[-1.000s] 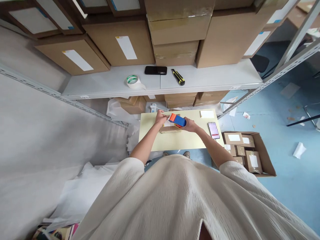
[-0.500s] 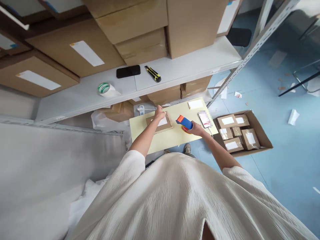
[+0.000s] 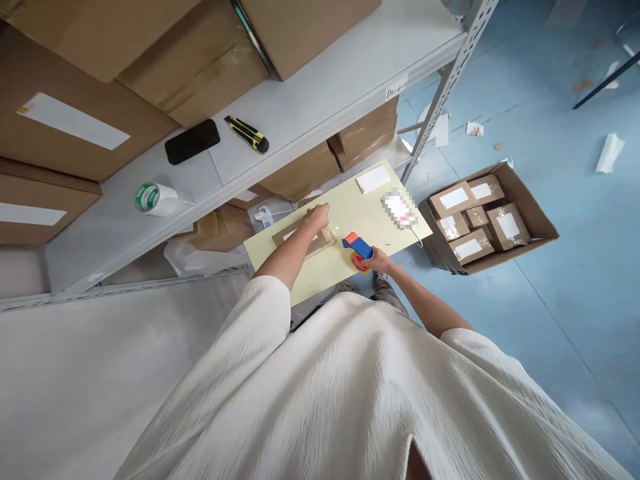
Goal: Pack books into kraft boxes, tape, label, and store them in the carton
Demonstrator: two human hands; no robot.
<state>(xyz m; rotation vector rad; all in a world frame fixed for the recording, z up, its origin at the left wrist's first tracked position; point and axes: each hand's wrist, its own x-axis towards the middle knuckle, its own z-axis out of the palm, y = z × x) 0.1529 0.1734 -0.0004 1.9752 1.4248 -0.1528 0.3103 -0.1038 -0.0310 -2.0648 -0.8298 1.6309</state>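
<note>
A small cardboard parcel with a white label lies on the pale yellow tabletop, partly hidden under my left forearm. My left hand is closed above the parcel's far right side; what its fingers grip, if anything, is too small to make out. In my right hand is a blue and orange tape dispenser with a red and yellow roll. It is held just right of the parcel, apart from it. A phone, partly blurred out, and a white card or label pad lie farther right on the tabletop.
An open carton holding several labelled parcels stands at the right. Above the far side of the table, a grey shelf carries large boxes, a black phone, a yellow-black box cutter and a tape roll.
The camera view has turned and shifted. My left hand has moved toward the parcel's far right side, and its forearm now covers more of the parcel. My right hand still holds the dispenser.
</note>
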